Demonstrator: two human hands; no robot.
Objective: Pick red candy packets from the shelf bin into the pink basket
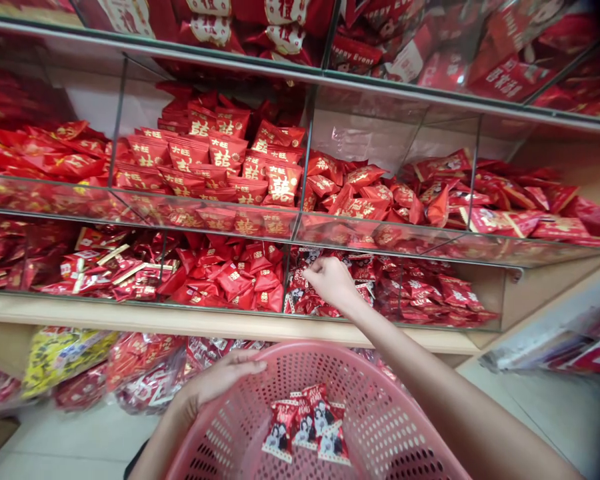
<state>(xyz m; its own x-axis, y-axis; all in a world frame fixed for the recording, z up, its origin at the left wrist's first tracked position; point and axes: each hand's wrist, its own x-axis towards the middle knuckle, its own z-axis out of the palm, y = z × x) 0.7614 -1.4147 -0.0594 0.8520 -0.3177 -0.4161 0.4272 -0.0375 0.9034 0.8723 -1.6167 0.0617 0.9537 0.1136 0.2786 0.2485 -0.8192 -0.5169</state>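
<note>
My left hand [225, 377] grips the left rim of a pink perforated plastic basket [375, 367], thumb over the edge. Inside the basket, near its middle, lie several small red candy packets [305, 423] with black-and-white figures and pale zigzag ends. My right hand [333, 283] reaches over the basket to a lower shelf compartment, its fingers curled together above similar red, black and white packets [297, 300]. Whatever those fingers hold, if anything, is hidden from view.
Glass-divided shelves [250, 320] hold heaps of red-wrapped sweets. Glass fronts [380, 237] run along the compartments. Beneath the lowest shelf, bagged sweets, including a yellow bag [63, 360], lie by the tiled floor [80, 437]. A wooden side panel [565, 287] stands at the right.
</note>
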